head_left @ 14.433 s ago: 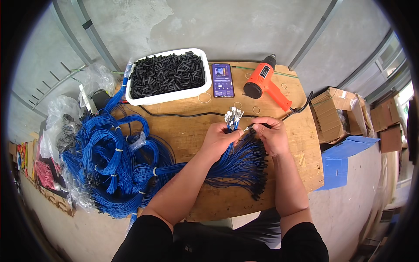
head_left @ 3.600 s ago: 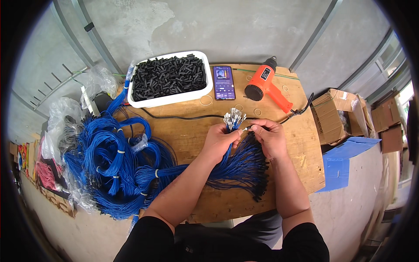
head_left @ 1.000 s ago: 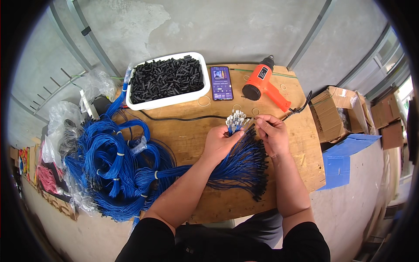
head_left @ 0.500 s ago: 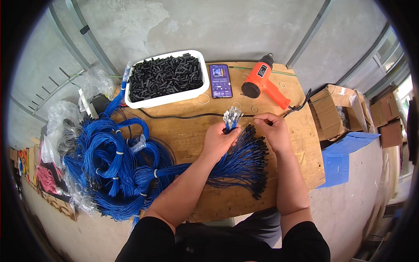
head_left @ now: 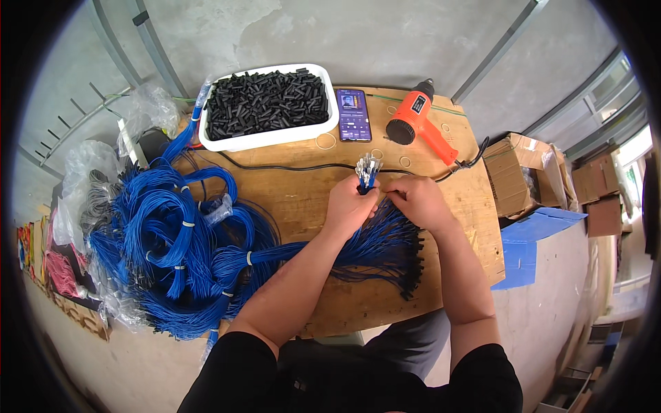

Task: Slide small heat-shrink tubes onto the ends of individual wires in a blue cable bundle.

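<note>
My left hand point(head_left: 349, 208) is clamped round a bunch of blue wires point(head_left: 363, 187), silver tips point(head_left: 368, 165) poking out the top. My right hand point(head_left: 423, 201) is just beside it, thumb and finger bent in close, can't tell if they're pinching anything. More wires fan out on the bench point(head_left: 471, 241) beneath, black ends point(head_left: 412, 275) to the right. Past my hands there's an orange heat gun point(head_left: 418, 113), a phone point(head_left: 354, 115) and a white tub point(head_left: 333, 113) of black tubes point(head_left: 267, 103). Big blue coils point(head_left: 172, 230) are piled on the left.
</note>
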